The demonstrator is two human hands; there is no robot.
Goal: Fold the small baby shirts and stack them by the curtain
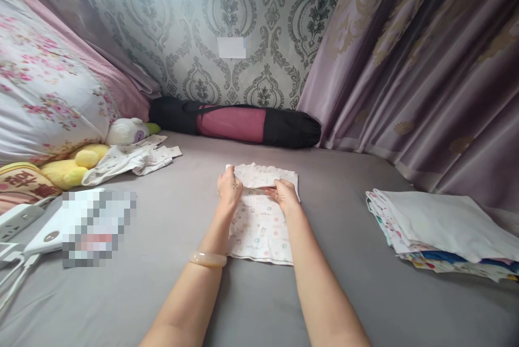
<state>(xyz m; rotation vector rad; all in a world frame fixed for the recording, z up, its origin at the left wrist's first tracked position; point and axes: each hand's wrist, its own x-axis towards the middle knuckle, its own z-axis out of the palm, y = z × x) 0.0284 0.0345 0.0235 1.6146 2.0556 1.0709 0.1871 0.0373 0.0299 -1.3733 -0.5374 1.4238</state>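
Note:
A white garment (261,228) with small pastel prints lies partly folded on the grey bed sheet (170,228) in front of me. Its far part is lifted a little, with a dark gap under the raised layer. My left hand (230,186) is closed on the left edge of that layer, the thumb pointing away from me. My right hand (284,194) pinches the same layer on the right, with some fingers beneath it. A pale bangle (208,259) sits on my left forearm.
A stack of folded clothes (441,228) is on the right. To the left lie a crumpled white garment (133,160), a yellow plush toy (68,166), a white power bank (52,233) with cables and a power strip (20,220). A black and maroon bag (231,122) rests along the wall.

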